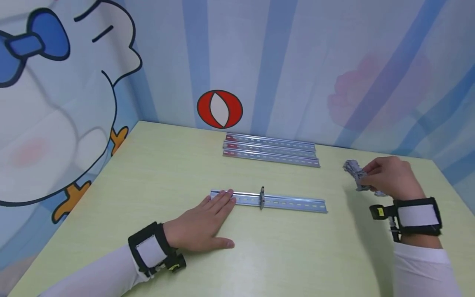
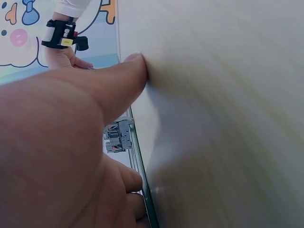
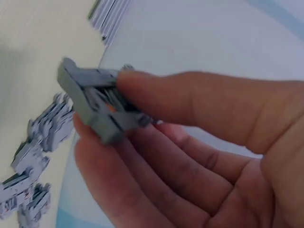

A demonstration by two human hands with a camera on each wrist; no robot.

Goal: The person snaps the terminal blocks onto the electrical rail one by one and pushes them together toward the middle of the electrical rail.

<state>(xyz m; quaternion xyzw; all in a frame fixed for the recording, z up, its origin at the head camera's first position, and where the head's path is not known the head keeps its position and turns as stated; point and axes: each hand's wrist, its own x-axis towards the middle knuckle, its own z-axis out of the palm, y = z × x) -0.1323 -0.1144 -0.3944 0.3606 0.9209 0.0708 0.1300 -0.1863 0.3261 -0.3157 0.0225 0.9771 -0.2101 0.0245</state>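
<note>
A slotted metal DIN rail (image 1: 297, 203) lies lengthwise across the table with one grey terminal block (image 1: 262, 198) standing upright on it near the middle. My left hand (image 1: 198, 227) rests with straight fingers on the rail's left end, thumb spread out on the tabletop. Over at the right, my right hand (image 1: 393, 177) pinches another grey terminal block (image 3: 85, 102) between thumb and fingers; an orange spot shows inside its housing. Loose terminal blocks (image 3: 52, 126) lie in a pile close by that hand. The left wrist view also shows the mounted block (image 2: 118, 135) beyond the left thumb.
Several more DIN rails (image 1: 271, 150) lie side by side at the back of the table (image 1: 167, 165), their left ends marked red. A printed curtain (image 1: 237, 49) hangs along the far and left edges.
</note>
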